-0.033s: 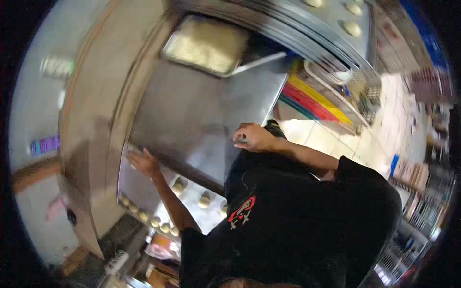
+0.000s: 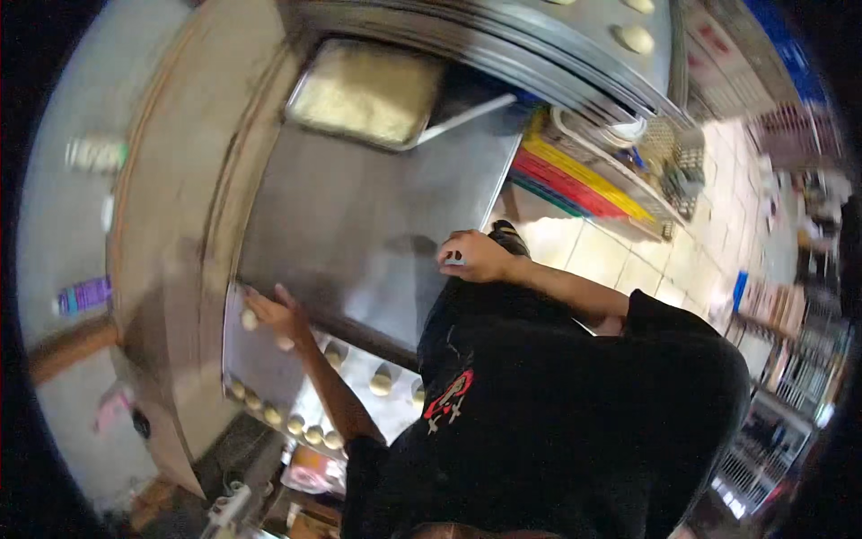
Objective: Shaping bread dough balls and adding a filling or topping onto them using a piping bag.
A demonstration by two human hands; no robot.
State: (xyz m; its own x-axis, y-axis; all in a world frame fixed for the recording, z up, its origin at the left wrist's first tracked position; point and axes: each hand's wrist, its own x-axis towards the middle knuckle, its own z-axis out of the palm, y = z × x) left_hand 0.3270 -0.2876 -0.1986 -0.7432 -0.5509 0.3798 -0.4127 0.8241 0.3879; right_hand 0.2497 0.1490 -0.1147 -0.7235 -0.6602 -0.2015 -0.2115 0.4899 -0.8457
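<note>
My left hand (image 2: 278,319) is over the left end of a tray (image 2: 269,359), with its fingers stretched and apart. A pale dough ball (image 2: 249,320) lies by its fingertips, and another pale lump shows partly under the palm. I cannot tell whether the hand touches either. Along the tray's near edge runs a row of dough balls (image 2: 272,415); more, such as one dough ball (image 2: 381,384), sit nearer my body. My right hand (image 2: 474,256) is curled closed in front of my body, near the metal worktop (image 2: 359,207). A small light patch shows between its fingers; what it is stays unclear.
A rectangular pan (image 2: 359,94) with a pale yellow filling stands at the worktop's far end, beside a light bar (image 2: 467,119). Beyond it, another tray carries dough balls (image 2: 635,39). Yellow, red and green stacked edges (image 2: 575,184) and a basket (image 2: 673,153) lie right.
My left hand has shifted slightly right and nearer, and a dough ball now shows by its fingertips. My right hand keeps its curled pose. The whole view has shifted a little.
</note>
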